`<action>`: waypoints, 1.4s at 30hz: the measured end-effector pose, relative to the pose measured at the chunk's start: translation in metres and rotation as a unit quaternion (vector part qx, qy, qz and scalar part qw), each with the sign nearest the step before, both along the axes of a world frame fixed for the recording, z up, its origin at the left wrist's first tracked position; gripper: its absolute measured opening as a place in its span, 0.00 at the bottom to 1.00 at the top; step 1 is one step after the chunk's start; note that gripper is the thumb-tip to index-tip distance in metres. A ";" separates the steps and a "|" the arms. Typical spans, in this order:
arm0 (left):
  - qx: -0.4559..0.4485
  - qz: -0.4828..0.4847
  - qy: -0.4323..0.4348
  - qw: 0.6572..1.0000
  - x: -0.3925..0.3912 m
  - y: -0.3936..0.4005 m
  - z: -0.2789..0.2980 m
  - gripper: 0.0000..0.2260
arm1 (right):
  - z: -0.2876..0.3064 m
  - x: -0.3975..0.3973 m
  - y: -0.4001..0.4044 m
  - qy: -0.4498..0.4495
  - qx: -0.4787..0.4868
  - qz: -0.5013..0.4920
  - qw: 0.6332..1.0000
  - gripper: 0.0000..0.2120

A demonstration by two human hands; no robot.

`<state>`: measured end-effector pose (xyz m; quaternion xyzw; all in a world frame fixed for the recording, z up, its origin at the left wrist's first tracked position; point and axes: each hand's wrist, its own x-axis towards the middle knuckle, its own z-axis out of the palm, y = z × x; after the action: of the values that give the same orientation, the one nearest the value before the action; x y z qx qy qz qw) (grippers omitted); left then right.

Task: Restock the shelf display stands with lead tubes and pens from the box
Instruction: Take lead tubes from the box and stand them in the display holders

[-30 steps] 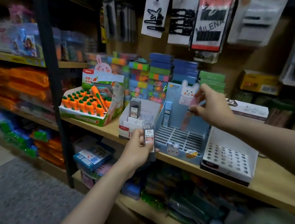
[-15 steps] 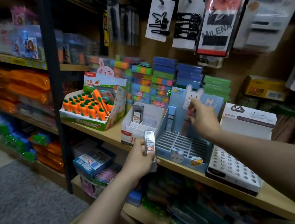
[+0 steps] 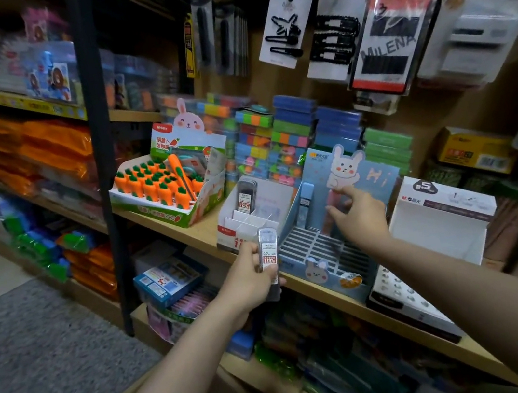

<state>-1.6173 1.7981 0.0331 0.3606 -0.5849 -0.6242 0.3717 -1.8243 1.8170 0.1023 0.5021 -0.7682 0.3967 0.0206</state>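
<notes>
Left hand [image 3: 248, 284] grips a clear hard-plastic lead tube [image 3: 268, 256], flat rectangular, held upright at the shelf [image 3: 321, 292] edge; fingers [image 3: 252, 248] curled round it. White label reads "0.7", red patch "100". A second tube like it [image 3: 244, 195] stands in the white card stand [image 3: 247, 218], same label.

Right hand [image 3: 360, 213] pinches a pink pen [image 3: 332, 204] and holds it upright against the back panel of the blue card stand [image 3: 325, 253]: slatted white grid base, bunny cutout, "Hi" printed. A blue pen [image 3: 305, 200] stands at its left wall.

The white perforated stand [image 3: 404, 292] to the right carries an "M&G" logo. The carrot eraser box [image 3: 163, 185] sits left; the hanging card [image 3: 392, 36] reads "MILENA".

Versus half a second ago: the pink pen has dropped lower toward the grid, and the left tube is about where it was.
</notes>
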 end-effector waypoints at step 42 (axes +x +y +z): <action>-0.115 0.191 -0.050 0.974 0.018 -0.074 0.011 0.13 | 0.036 0.072 -0.109 0.149 -0.067 0.170 0.972 0.13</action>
<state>-1.5997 1.7244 0.0438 0.4518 -0.5909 -0.4512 0.4931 -1.7527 1.7079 0.1385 0.6762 -0.6315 0.3657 0.1013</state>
